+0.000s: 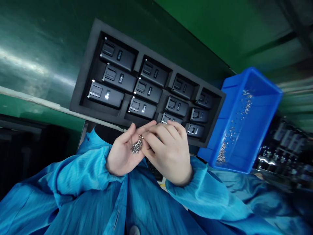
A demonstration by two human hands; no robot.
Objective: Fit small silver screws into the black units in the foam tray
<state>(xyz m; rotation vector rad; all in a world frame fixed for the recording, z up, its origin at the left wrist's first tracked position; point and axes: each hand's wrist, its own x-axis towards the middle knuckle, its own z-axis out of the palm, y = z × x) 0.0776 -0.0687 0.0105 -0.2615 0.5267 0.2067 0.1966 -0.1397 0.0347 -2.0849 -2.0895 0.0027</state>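
Screws [137,146] sit in left hand [123,155], lower centre of frame — palm up, loosely cupped, thumb apart. Right hand [168,151] has fingertips drawn together at the pile's upper right edge, seemingly pinching one screw. Tray [83,75] lies just above both hands, long axis upper left to lower right; right hand nearer, overlapping its lower edge in view. Black units [122,54] inside read "Riton" — some glared. Blue bin [264,130], right of frame: no writing legible.

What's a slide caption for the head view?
Left hand cups screws, right hand touching them, by a tray of black devices.
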